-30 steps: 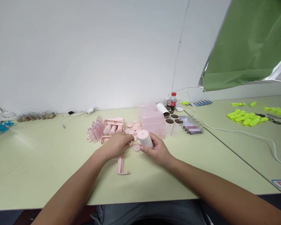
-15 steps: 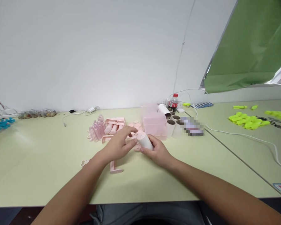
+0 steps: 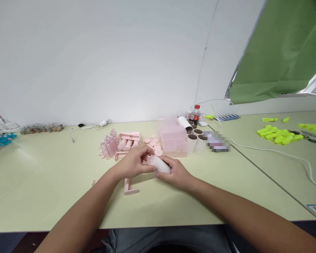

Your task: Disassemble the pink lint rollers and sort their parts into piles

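Note:
A white tube [image 3: 163, 166] lies tilted in my right hand [image 3: 178, 173], whose fingers wrap round its lower right part. A round pink cap [image 3: 152, 160] sits on the tube's end facing left. My left hand [image 3: 135, 162] is at that capped end, fingers curled over the top and thumb against the lower edge. Just behind the hands lie several pink discs [image 3: 153, 141]. An L-shaped pink bracket [image 3: 131, 191] rests on the table below my left wrist.
Clear pink boxes [image 3: 173, 138] stand behind my right hand, with several upright white tubes [image 3: 191, 142] and a cola bottle [image 3: 195, 115] nearby. Pink bottles [image 3: 109, 144] and pink holders [image 3: 129, 138] are at the back left. Yellow-green pieces [image 3: 279, 135] lie far right.
The tube has tipped further left, and its capped end is now lower. My left hand has closed in on that end, uncovering more pink discs behind.

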The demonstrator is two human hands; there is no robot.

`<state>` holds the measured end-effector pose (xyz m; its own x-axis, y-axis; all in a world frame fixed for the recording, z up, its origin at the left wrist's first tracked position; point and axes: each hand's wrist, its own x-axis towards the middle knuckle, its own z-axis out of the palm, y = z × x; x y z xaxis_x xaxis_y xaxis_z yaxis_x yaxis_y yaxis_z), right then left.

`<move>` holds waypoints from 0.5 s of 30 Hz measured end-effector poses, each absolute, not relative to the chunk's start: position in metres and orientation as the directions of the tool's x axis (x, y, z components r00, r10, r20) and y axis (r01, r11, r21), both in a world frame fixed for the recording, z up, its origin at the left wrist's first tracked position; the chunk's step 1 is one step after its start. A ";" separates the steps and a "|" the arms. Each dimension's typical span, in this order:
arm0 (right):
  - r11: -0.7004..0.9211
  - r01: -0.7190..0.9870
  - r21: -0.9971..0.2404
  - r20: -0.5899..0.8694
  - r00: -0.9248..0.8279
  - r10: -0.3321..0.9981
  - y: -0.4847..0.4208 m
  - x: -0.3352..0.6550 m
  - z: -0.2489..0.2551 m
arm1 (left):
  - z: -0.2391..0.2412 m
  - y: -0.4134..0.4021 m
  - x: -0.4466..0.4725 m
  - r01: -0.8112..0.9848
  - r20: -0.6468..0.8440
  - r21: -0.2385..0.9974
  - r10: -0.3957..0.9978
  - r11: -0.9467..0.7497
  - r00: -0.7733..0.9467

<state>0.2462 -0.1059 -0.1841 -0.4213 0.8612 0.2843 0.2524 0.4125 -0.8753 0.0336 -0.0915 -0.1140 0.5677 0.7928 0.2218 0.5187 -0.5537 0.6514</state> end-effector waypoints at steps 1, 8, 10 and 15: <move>0.418 0.249 -0.874 0.286 -0.430 0.856 -0.106 0.246 -0.184 | -0.114 -0.091 0.033 0.520 0.210 0.652 0.790 -0.552 0.575; 0.439 0.261 -0.860 0.289 -0.459 0.840 -0.107 0.246 -0.182 | -0.116 -0.086 0.032 0.496 0.180 0.693 0.792 -0.523 0.583; 0.415 0.270 -0.869 0.278 -0.427 0.860 -0.106 0.246 -0.181 | -0.120 -0.084 0.035 0.474 0.235 0.692 0.791 -0.544 0.565; 0.367 0.245 -0.897 0.292 -0.293 0.910 -0.103 0.248 -0.174 | -0.129 -0.086 0.043 0.452 0.379 0.678 0.802 -0.580 0.462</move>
